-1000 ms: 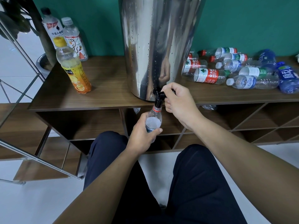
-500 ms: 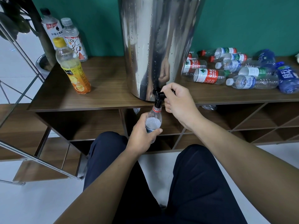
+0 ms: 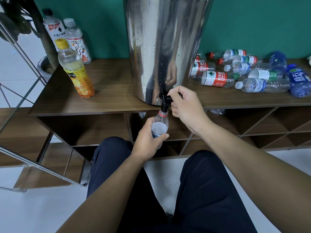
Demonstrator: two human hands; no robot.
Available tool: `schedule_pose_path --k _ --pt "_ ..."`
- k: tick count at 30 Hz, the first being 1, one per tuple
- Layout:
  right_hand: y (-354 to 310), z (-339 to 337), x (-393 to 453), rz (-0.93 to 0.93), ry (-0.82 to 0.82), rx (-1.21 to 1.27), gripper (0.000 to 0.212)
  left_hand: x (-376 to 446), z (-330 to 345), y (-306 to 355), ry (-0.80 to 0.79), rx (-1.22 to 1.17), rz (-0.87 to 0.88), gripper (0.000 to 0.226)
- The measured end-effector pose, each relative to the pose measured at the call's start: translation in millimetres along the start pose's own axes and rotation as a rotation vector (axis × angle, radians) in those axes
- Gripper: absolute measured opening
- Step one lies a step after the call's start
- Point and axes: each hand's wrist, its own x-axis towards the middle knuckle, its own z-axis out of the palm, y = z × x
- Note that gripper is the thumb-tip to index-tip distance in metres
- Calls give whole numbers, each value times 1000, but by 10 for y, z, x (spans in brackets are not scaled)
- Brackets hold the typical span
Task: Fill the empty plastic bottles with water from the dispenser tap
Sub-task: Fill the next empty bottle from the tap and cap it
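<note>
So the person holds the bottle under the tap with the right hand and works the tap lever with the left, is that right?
Not quite: the hands are swapped. The head view shows the left hand holding the bottle under the tap, and the right hand working the lever.

An office break corner or similar indoor room is suggested: a steel water dispenser [image 3: 165, 47] is set on a wooden shelf unit [image 3: 111, 98] against a teal wall [image 3: 252, 22], above pale floor tiles [image 3: 33, 212].
</note>
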Motion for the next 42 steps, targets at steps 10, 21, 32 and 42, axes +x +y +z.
schedule_pose_path --k 10,21,32,42 --pt "7 0 8 6 2 0 25 -9 0 4 2 -16 -1 64" --pt "-20 -9 -11 5 -4 -15 25 -10 0 2 1 -23 -3 65" --pt "-12 4 -11 5 0 -6 26 0 6 -9 5 -31 7 65" --pt "-3 3 -4 0 -1 2 24 2 4 -14 7 -35 1 65"
